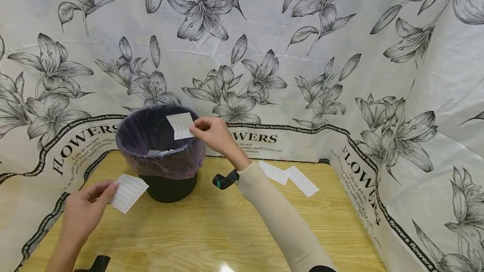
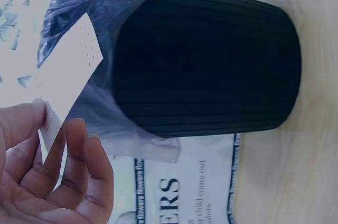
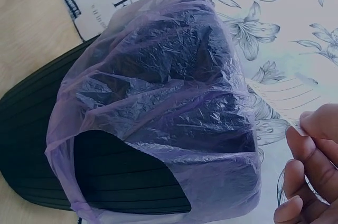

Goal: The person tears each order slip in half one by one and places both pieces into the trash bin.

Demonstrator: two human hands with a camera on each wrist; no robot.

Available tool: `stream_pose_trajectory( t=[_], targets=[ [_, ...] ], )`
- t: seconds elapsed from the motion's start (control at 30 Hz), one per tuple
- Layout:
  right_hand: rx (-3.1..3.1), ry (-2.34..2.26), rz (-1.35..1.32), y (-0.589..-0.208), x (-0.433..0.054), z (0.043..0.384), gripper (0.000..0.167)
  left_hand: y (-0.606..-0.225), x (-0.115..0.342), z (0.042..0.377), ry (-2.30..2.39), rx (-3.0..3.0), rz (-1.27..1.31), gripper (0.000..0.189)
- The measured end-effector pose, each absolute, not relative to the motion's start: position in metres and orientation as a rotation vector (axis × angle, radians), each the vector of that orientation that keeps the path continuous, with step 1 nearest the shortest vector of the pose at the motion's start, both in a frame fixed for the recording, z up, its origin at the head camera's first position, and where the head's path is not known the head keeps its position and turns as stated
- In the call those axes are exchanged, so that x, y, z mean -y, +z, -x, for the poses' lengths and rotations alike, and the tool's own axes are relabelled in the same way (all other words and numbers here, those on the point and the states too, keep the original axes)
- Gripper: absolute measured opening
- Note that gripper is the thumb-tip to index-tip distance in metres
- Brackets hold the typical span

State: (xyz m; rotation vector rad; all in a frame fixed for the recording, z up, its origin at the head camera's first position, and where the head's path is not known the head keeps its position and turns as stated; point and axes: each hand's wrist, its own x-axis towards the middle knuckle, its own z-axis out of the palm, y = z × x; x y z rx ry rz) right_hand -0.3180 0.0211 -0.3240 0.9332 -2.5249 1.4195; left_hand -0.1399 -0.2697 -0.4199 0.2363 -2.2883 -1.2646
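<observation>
Over the mouth of a black trash bin, my right hand pinches a white paper piece with printed lines and a ragged left edge. A purple bag lines the bin and folds down over its rim. My left hand is at the bin's front left, pinching another lined paper piece between thumb and fingers. In the left wrist view that paper stands tilted in front of the bag. Some paper scraps show inside the bin.
Two printed paper strips lie on the wooden table at the right, behind my right forearm. Floral cloth walls in the table at the back and both sides.
</observation>
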Motion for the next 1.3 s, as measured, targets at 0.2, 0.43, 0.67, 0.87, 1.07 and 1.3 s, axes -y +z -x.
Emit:
stream_pose_trajectory(
  t=[0.2, 0.43, 0.67, 0.87, 1.07, 1.3],
  targets=[
    [2.554, 1.412, -0.947, -0.321, -0.017, 0.320, 0.022, -0.400, 0.279, 0.141, -1.248, 2.278, -0.226, 0.038],
    [2.578, 1.399, -0.963, -0.321, -0.013, 0.323, 0.022, -0.374, 0.288, 0.145, -1.228, 2.227, -0.144, 0.033],
    [2.598, 1.381, -0.966, -0.321, -0.012, 0.324, 0.022, -0.350, 0.291, 0.154, -1.166, 2.192, -0.053, 0.029],
    [2.605, 1.395, -0.969, -0.321, -0.011, 0.323, 0.021, -0.331, 0.290, 0.164, -1.128, 2.226, -0.052, 0.035],
    [2.607, 1.386, -0.963, -0.322, -0.011, 0.324, 0.020, -0.318, 0.285, 0.176, -1.142, 2.243, -0.033, 0.035],
    [2.592, 1.391, -0.953, -0.322, -0.011, 0.326, 0.022, -0.307, 0.279, 0.192, -1.187, 2.223, 0.042, 0.035]
  ],
)
